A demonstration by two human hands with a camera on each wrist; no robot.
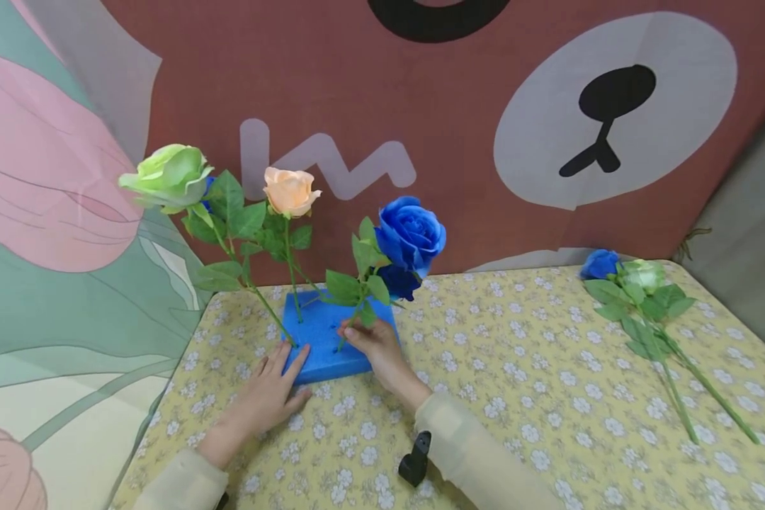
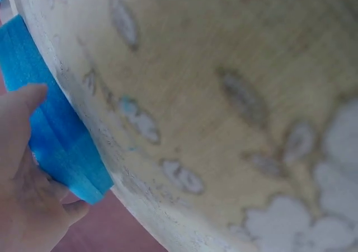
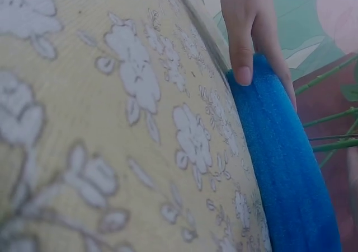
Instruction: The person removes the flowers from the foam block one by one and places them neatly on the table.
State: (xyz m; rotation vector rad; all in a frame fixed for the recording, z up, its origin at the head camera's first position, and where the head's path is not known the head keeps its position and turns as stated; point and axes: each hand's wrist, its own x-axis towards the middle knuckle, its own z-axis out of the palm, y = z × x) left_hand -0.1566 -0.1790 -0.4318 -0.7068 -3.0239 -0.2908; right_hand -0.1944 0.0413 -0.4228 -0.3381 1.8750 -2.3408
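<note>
My right hand (image 1: 385,358) pinches the green stem of a blue rose (image 1: 411,234) between thumb and fingertips. The foot of that stem meets the top of a blue foam block (image 1: 321,354). A darker blue bloom (image 1: 398,282) shows just below the rose. On the block's left front corner rests my left hand (image 1: 261,397), its fingers spread. Its thumb lies by the front side in the left wrist view. A pale green rose (image 1: 172,177) leans left from the block beside these fingertips. Farther back stands a peach rose (image 1: 291,191), upright in the foam.
Two loose roses, one blue (image 1: 601,264) and one pale green (image 1: 642,275), lie at the right of the flowered tablecloth (image 1: 484,340). Behind the block rises a wall hanging (image 1: 452,127) with a bear face. A bit of blue petal shows behind the standing green rose.
</note>
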